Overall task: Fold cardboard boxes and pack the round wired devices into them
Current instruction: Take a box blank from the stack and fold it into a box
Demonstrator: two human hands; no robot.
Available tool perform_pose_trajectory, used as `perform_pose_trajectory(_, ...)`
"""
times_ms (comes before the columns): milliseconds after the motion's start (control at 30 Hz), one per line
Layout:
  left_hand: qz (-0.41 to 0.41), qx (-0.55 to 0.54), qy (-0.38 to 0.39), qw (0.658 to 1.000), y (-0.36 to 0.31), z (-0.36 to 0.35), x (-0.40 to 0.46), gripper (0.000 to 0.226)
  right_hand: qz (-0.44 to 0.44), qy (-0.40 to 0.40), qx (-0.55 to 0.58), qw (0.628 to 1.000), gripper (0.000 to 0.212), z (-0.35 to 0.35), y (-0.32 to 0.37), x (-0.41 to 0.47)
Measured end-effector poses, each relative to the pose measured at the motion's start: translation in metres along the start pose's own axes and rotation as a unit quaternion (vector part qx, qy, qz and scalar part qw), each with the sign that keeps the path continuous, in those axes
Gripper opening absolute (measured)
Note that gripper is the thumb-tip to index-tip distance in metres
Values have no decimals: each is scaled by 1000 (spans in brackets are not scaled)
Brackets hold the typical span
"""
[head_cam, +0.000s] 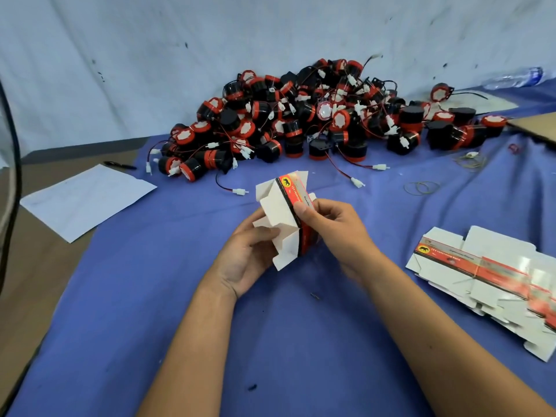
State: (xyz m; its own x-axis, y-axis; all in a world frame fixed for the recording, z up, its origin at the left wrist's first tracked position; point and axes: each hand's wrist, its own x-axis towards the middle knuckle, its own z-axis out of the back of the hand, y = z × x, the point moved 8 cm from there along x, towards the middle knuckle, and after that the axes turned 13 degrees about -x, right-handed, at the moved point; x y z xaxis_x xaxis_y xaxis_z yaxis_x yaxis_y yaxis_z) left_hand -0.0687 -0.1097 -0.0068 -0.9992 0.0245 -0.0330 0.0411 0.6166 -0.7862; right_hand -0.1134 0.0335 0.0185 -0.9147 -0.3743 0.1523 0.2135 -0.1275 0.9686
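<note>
Holding a half-folded white cardboard box with a red and black printed band (284,218) above the blue cloth-covered tabletop (180,296), both hands clamp it from either side. The left hand (249,260) cups the white flaps from below, its fingers curled round the lower left panel. The right hand (328,227) pinches the printed edge, thumb pressed on the red band and fingers curled behind it. The box's flaps stand splayed open, pointing up and to the left of the grip.

Beyond the grip, well apart from it, lies a large heap of round black and red wired devices (316,115), their thin red and black leads ending in white plugs that trail toward the box; the nearest white plug (239,191) lies just beyond the left flap. To the right of the grip a stack of flat unfolded white cardboard boxes (481,272) rests on the cloth, with loose rubber bands (421,188) farther out. Left of the grip lies a white paper sheet (84,200) with a black pen (120,165) beyond it. A clear plastic bottle (514,78) lies at the far right.
</note>
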Motion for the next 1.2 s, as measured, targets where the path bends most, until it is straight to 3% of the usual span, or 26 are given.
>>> perform_pose_trajectory(200, -38, -40, -13, 998, -2, -3, 0, 46, 45, 104, 103, 988, 24, -18, 13, -2)
perform_pose_trajectory(333, 5, -13, 32, 999, 4, -12, -3, 73, 56, 139, 140, 979, 22, -30, 17, -7)
perform_pose_trajectory(400, -12, 7, 39, 999, 2, -14, -2, 56, 53, 156, 154, 974, 21, -33, 20, -11)
perform_pose_trajectory(467, -45, 4, 12, 999, -5, -10, -2, 50, 50, 142, 130, 980, 32, -33, 21, -11)
perform_pose_trajectory(567, -92, -7, -38, 995, -18, -1, -1, 55, 46, 101, -27, 993, 52, -35, 17, -12)
perform_pose_trajectory(667, -120, 21, -103, 987, -27, 10, -3, 56, 80, 102, -156, 979, 48, -47, 22, -21)
perform_pose_trajectory(733, -128, 66, -106, 984, -28, 11, -4, 54, 97, 94, -140, 981, 40, -49, 25, -22)
perform_pose_trajectory(833, -110, 100, -95, 984, -23, 6, -3, 28, 92, 146, -27, 985, 28, -51, 27, -21)
perform_pose_trajectory(933, -98, 129, -93, 982, -27, 2, -2, 30, 89, 188, -59, 976, 19, -50, 25, -22)
perform_pose_trajectory(1000, -95, 124, -97, 983, -31, 2, -2, 28, 99, 211, -103, 967, 26, -53, 22, -24)
perform_pose_trajectory(1100, -61, 50, -32, 996, -25, -5, -4, 36, 106, 188, -80, 973, 28, -54, 21, -22)
perform_pose_trajectory(1200, -7, -54, 135, 989, -21, -29, -12, 76, 85, 156, 82, 981, 27, -43, 25, -15)
